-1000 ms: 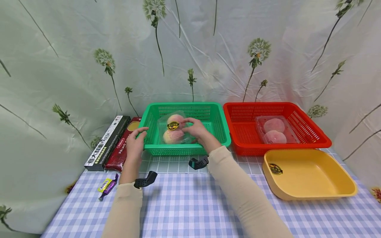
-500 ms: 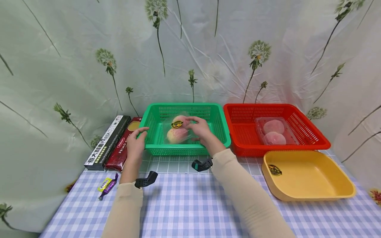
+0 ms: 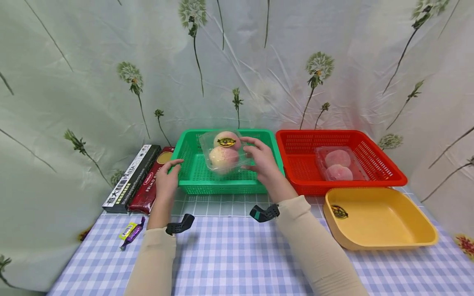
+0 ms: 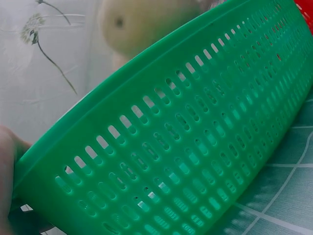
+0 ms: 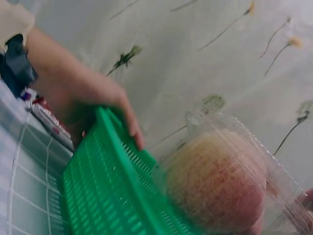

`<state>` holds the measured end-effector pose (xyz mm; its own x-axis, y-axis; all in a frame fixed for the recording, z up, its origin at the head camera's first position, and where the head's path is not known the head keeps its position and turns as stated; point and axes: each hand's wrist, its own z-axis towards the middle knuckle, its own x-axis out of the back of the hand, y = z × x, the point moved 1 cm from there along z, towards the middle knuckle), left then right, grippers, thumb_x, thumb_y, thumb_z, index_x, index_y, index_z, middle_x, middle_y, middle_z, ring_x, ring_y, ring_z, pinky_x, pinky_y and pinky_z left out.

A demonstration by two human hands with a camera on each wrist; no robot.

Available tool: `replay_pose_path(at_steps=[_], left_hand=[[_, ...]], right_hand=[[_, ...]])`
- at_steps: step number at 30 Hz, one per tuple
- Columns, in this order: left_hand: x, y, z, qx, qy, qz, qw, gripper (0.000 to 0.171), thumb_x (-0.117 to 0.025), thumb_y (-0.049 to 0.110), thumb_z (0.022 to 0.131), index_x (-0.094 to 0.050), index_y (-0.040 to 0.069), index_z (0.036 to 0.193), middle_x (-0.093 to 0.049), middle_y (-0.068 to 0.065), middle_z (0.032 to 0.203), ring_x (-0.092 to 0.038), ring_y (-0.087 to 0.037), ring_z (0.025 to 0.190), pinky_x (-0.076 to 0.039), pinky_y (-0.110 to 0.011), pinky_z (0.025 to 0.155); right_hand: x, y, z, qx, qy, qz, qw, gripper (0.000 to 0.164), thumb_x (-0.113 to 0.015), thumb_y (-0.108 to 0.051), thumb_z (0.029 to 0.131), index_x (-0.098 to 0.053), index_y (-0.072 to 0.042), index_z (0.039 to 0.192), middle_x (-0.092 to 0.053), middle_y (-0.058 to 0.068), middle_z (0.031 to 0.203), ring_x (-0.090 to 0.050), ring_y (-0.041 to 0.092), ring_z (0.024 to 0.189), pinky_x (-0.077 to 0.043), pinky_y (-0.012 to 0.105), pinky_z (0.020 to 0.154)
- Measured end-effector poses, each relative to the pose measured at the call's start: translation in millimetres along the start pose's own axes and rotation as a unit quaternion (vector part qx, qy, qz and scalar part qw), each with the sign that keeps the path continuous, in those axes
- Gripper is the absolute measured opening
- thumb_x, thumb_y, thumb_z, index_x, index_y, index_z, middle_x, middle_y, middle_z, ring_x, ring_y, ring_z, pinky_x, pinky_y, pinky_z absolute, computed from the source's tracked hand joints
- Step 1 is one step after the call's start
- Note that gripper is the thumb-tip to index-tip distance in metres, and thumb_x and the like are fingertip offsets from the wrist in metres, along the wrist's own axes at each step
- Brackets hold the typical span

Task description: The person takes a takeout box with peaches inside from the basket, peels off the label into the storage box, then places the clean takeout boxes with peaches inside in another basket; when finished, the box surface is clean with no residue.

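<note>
In the head view my right hand (image 3: 264,166) holds a clear plastic box of two peaches (image 3: 224,157) by its right side, raised and tilted over the green basket (image 3: 222,188). A black and gold label sits on its lid. The right wrist view has this peach box (image 5: 215,181) above the rim, with part of my right hand (image 5: 307,208) at the frame's edge. My left hand (image 3: 168,183) grips the basket's front left corner; in the right wrist view the left hand's fingers (image 5: 131,120) curl over the rim.
To the right stands a red basket (image 3: 303,187) holding another boxed pair of peaches (image 3: 338,164). A yellow tub (image 3: 385,218) is in front of it. On the left lie a black pasta box (image 3: 131,179), a red packet (image 3: 149,185) and two small wrapped sweets (image 3: 132,233).
My right hand has lifted the peach box up out of the green basket and shifted slightly right, tilting it. The left hand has stayed at the basket's corner.
</note>
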<state>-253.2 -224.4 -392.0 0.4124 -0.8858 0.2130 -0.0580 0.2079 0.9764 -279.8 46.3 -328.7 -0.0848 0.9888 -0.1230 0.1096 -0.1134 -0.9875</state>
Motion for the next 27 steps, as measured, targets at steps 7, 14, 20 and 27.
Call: replay_pose_path(at_steps=[7, 14, 20, 27], left_hand=[[1.1, 1.0, -0.3, 0.000, 0.004, 0.006, 1.0000, 0.032, -0.049, 0.018, 0.102, -0.066, 0.012, 0.129, -0.048, -0.011, 0.151, -0.040, -0.025, 0.138, -0.034, -0.047, 0.111], [0.5, 1.8, -0.3, -0.003, 0.000, 0.004, 1.0000, 0.032, -0.049, 0.019, 0.103, -0.065, 0.011, 0.130, -0.048, -0.011, 0.151, -0.039, -0.025, 0.137, -0.034, -0.046, 0.111], [-0.2, 1.8, -0.6, -0.010, 0.000, -0.003, 0.9999, 0.032, -0.048, 0.017, 0.103, -0.065, 0.010, 0.129, -0.048, -0.012, 0.151, -0.038, -0.025, 0.139, -0.033, -0.045, 0.113], [-0.1, -1.2, 0.2, -0.016, -0.003, -0.001, 0.9999, 0.032, -0.048, 0.016, 0.102, -0.065, 0.009, 0.129, -0.049, -0.012, 0.150, -0.038, -0.025, 0.141, -0.031, -0.046, 0.115]], right_hand=[[15.4, -3.9, -25.0, 0.029, -0.032, 0.012, 0.999, 0.030, -0.052, -0.016, 0.101, -0.062, -0.016, 0.129, -0.053, 0.004, 0.125, -0.049, 0.020, 0.100, -0.049, 0.036, 0.072], [38.8, 1.9, -46.4, 0.046, -0.069, 0.031, 0.996, 0.022, -0.051, -0.016, 0.102, -0.066, -0.022, 0.116, -0.056, -0.002, 0.104, -0.054, 0.014, 0.095, -0.052, 0.033, 0.083], [54.8, 13.4, -56.5, 0.057, -0.115, 0.037, 0.991, 0.026, -0.050, -0.011, 0.101, -0.068, -0.028, 0.108, -0.059, -0.005, 0.100, -0.056, 0.014, 0.097, -0.055, 0.029, 0.083], [70.4, 23.2, -67.6, 0.060, -0.143, -0.006, 0.988, 0.030, -0.052, -0.011, 0.098, -0.073, -0.032, 0.101, -0.059, -0.004, 0.119, -0.049, 0.019, 0.117, -0.052, 0.035, 0.092]])
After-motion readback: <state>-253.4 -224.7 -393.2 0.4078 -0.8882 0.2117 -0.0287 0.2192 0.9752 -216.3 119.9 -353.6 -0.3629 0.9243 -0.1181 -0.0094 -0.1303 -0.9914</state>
